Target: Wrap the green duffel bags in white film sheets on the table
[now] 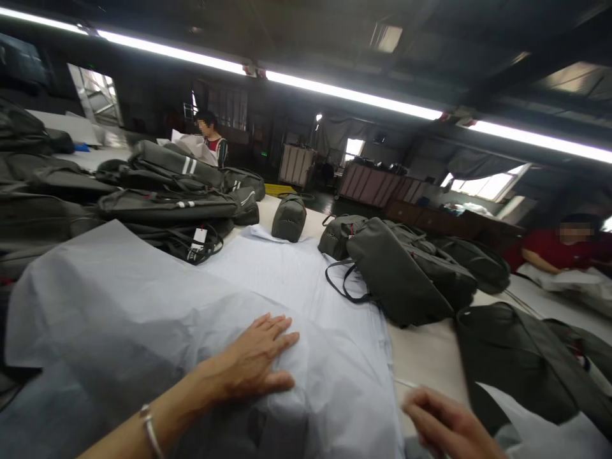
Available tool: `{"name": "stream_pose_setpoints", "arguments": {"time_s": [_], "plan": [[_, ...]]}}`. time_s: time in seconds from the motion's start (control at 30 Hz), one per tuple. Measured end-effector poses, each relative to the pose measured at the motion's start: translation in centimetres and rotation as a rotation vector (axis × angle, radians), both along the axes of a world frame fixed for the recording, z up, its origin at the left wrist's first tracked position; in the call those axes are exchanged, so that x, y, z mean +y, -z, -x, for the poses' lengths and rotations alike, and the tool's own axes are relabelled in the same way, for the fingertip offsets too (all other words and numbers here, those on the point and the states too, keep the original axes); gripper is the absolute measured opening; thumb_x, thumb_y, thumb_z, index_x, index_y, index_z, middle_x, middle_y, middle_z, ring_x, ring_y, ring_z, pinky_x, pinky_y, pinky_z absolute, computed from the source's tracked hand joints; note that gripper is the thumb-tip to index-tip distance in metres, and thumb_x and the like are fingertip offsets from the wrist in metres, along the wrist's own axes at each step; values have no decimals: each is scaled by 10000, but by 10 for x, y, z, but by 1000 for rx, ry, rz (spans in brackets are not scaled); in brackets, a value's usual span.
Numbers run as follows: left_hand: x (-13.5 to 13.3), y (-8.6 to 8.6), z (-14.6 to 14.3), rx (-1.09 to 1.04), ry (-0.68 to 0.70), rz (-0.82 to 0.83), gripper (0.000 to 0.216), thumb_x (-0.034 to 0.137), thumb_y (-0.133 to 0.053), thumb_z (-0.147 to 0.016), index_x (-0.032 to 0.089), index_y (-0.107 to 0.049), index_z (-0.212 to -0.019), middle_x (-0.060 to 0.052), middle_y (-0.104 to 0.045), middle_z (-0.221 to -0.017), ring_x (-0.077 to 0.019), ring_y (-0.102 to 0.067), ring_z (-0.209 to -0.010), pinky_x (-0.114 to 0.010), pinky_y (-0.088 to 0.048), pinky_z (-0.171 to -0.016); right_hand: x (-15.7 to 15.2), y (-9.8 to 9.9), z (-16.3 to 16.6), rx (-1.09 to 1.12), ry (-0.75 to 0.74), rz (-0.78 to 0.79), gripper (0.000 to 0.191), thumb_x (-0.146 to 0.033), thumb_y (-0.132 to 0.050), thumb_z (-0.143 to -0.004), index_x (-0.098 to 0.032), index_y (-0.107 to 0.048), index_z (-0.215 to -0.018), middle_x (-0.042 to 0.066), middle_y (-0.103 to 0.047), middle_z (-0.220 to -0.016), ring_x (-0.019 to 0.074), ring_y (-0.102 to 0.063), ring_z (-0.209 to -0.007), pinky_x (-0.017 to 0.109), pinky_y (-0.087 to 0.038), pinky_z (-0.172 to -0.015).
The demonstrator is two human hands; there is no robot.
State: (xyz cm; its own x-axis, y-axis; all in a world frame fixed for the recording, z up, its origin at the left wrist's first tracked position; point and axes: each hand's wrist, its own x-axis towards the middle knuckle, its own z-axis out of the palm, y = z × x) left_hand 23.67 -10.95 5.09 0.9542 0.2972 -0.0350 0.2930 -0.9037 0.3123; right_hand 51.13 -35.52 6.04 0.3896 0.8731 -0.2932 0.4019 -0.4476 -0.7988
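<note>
My left hand lies flat with fingers stretched out on a large sheet of thin white paper spread over the table. A silver bracelet circles that wrist. My right hand is low at the bottom edge, blurred by motion, fingers curled, next to a second piece of white paper. Whether it holds anything I cannot make out. A dark olive bag with black straps lies just beyond the paper's right edge.
Stacks of olive bags fill the left and back of the table, a small one stands upright mid-table, more lie at the right. One person stands at the far back, another in red sits at the right.
</note>
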Motion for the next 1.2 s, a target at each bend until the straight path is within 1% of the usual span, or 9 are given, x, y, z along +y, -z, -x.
{"name": "stream_pose_setpoints", "arguments": {"time_s": [0.1, 0.2, 0.4, 0.57, 0.67, 0.83, 1.0, 1.07, 1.2], "plan": [[0, -2, 0, -12, -9, 39, 744, 548, -682, -828, 224, -454, -1457, -203, -348, -1539, -393, -333, -1414, -586, -304, -1141, 95, -27, 24, 78, -300, -24, 247, -417, -621, -825, -173, -653, -805, -10, -602, -647, 107, -528, -597, 222, -409, -554], [-1, -6, 2, -13, -20, 79, 760, 539, -702, -813, 246, -442, -1464, -195, -322, -1554, -409, -313, -1420, -609, -307, -1132, 186, -34, 34, 89, -582, 127, 135, -304, -651, -755, -171, -660, -779, -25, -608, -629, 90, -515, -569, 200, -390, -524], [0, 4, 9, -76, -34, 41, 791, 500, -759, -781, 307, -417, -1468, -135, -356, -1555, -381, -338, -1416, -544, -336, -1144, 279, 5, 21, -25, -851, 395, 229, -352, -784, -636, -173, -667, -721, -49, -606, -607, 79, -518, -557, 191, -412, -522], [13, 66, 3, -280, 84, -209, 502, 359, -547, -966, 325, -413, -1448, -80, -568, -1388, -305, -485, -1326, -475, -350, -1142, 301, 40, 26, -76, -1010, 503, 362, -434, -867, -537, -184, -686, -725, -57, -614, -623, 91, -540, -586, 201, -425, -535], [17, 84, 2, -373, 104, -368, 475, 408, -508, -983, 311, -427, -1441, -74, -615, -1330, -299, -527, -1281, -455, -382, -1126, 307, 55, 28, 39, -1037, 518, 408, -457, -888, -503, -188, -679, -729, -56, -632, -649, 88, -536, -586, 203, -438, -538], [17, 56, 4, -331, 128, -434, 410, 441, -555, -958, 292, -551, -1339, -53, -683, -1221, -269, -583, -1216, -392, -461, -1073, 315, 74, 9, 261, -1041, 496, 361, -401, -871, -563, -173, -699, -783, -36, -652, -685, 87, -553, -595, 203, -460, -563], [18, 45, 2, -315, 130, -375, 417, 410, -578, -954, 299, -542, -1354, -47, -694, -1202, -249, -583, -1224, -386, -447, -1094, 301, 59, -21, 374, -842, 181, 240, -329, -657, -837, -133, -733, -953, -14, -629, -653, 59, -499, -552, 185, -402, -543], [18, 45, 2, -299, 130, -346, 441, 447, -579, -948, 306, -533, -1364, -45, -692, -1212, -254, -583, -1224, -400, -445, -1096, 288, 46, -23, 433, -864, 182, 377, -275, -676, -832, -174, -671, -1196, -33, -623, -660, 60, -508, -555, 182, -404, -544], [15, 43, 5, -267, 119, -320, 501, 500, -569, -940, 315, -500, -1399, -57, -665, -1268, -275, -549, -1270, -420, -433, -1105, 273, 28, -12, 577, -965, 282, 876, -196, -726, -790, -309, -264, -1525, -68, -623, -703, 74, -560, -574, 166, -404, -521]]}}
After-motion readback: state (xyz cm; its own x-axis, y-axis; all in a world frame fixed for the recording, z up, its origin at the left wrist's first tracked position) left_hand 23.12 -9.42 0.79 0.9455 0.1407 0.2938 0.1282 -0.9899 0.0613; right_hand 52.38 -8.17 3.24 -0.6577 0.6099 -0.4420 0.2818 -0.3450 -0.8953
